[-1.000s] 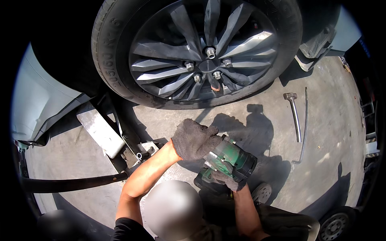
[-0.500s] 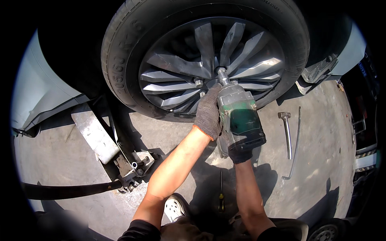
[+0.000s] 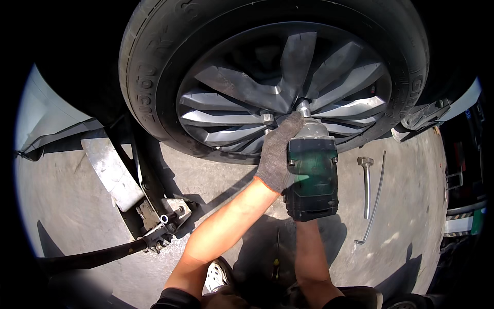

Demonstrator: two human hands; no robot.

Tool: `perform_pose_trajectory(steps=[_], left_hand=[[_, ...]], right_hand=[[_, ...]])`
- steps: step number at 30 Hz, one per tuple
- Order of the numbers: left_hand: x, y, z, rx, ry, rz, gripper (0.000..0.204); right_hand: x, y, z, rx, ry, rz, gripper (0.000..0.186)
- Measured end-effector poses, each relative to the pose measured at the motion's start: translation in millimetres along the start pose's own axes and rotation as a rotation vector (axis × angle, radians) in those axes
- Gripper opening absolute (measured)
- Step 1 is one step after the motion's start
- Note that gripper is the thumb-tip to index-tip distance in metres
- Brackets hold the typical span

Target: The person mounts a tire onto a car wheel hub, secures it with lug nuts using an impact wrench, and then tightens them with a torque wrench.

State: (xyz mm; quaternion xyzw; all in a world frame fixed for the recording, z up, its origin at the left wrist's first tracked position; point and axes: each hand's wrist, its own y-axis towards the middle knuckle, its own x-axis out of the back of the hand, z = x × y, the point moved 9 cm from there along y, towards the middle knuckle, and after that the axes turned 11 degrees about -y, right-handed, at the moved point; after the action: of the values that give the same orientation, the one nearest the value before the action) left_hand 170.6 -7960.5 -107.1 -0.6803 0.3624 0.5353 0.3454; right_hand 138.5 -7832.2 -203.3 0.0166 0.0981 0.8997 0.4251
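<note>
Grey knit covers the person's left hand (image 3: 279, 154), which is clamped on the front left side of a green-and-black power wrench (image 3: 312, 175), fingers reaching up toward its nose. The right forearm (image 3: 310, 252) runs up underneath the tool's rear; its hand is hidden from me, so I cannot tell how it grips. The wrench's silver socket (image 3: 303, 107) points in among the spokes of a dark wheel (image 3: 226, 82), near the hub, with a bare lug nut (image 3: 267, 117) to its left. Black tyre (image 3: 154, 72) surrounds the wheel. On the concrete floor (image 3: 411, 206), to the right, lie a hammer-shaped metal tool (image 3: 367, 188) and a thin bent rod (image 3: 374, 198); nearer the person, a yellow-handled screwdriver (image 3: 276, 265) lies in shadow beside a white shoe (image 3: 215, 275). Off left sits a jack (image 3: 159, 226).
</note>
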Motion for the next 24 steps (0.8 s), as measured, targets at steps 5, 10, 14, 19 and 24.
perform_pose_trajectory(steps=[5, 10, 14, 19, 24], left_hand=[[-5.5, 3.6, 22.6, 0.231, -0.292, 0.124, 0.034], [-9.6, 0.9, 28.3, 0.283, -0.376, 0.128, 0.029], [-10.4, 5.5, 30.0, 0.233, -0.363, 0.155, 0.025], [-0.1, 18.0, 11.6, 0.185, -0.239, 0.171, 0.029], [-4.4, 6.8, 20.6, 0.301, -0.150, -0.041, 0.035]], right_hand=[[17.9, 9.4, -2.2, -0.039, 0.248, 0.038, 0.052], [16.5, 11.4, -7.7, -0.143, 0.520, 0.136, 0.054], [25.8, 12.5, 20.3, 0.152, -0.469, -0.047, 0.043], [9.8, 20.7, 15.7, -0.105, 0.089, 0.064, 0.027], [1.1, 2.9, 57.2, 0.327, -0.945, 0.197, 0.030]])
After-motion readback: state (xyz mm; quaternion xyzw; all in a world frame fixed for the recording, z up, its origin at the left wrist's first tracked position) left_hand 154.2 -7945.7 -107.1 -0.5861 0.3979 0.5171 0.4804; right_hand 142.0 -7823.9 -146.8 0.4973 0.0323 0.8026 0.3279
